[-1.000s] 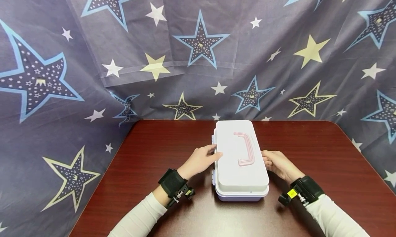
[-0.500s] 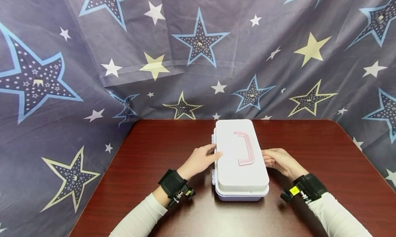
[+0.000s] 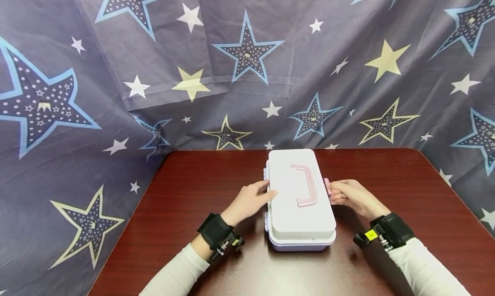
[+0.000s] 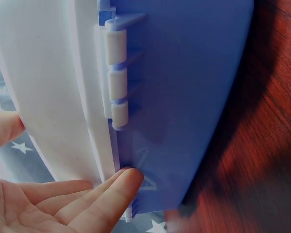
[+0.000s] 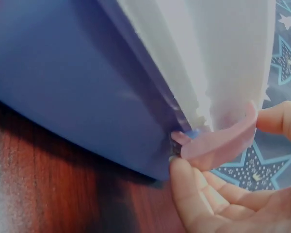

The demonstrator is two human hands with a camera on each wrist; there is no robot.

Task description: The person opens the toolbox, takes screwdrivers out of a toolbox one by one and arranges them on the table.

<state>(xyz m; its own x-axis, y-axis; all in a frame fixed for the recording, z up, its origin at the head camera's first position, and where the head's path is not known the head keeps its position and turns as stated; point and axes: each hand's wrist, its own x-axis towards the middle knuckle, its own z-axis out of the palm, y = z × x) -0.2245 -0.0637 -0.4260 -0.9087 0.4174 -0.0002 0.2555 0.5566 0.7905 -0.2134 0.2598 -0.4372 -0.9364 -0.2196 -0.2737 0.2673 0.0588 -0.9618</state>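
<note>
A plastic storage box (image 3: 297, 221) with a white lid and a bluish-purple base stands on the table, lid down. A pink carry handle (image 3: 311, 188) lies flat on the lid. My left hand (image 3: 247, 201) rests against the box's left side, thumb on the lid's edge, fingers nearly straight. In the left wrist view those fingers touch the side just below a hinge (image 4: 117, 80). At the right side, my right hand (image 3: 355, 197) pinches a pink latch (image 5: 220, 148) between thumb and fingers. The latch is tilted outward from the lid, its lower end at the base.
The box stands on a dark red wooden table (image 3: 209, 171). A grey curtain (image 3: 232, 98) printed with stars hangs behind the table and at both sides. Each wrist wears a black strap with a small camera.
My right hand has drawn slightly away from the box, and the pink latch now shows, swung outward in its fingers. The left hand and the box have stayed in place.
</note>
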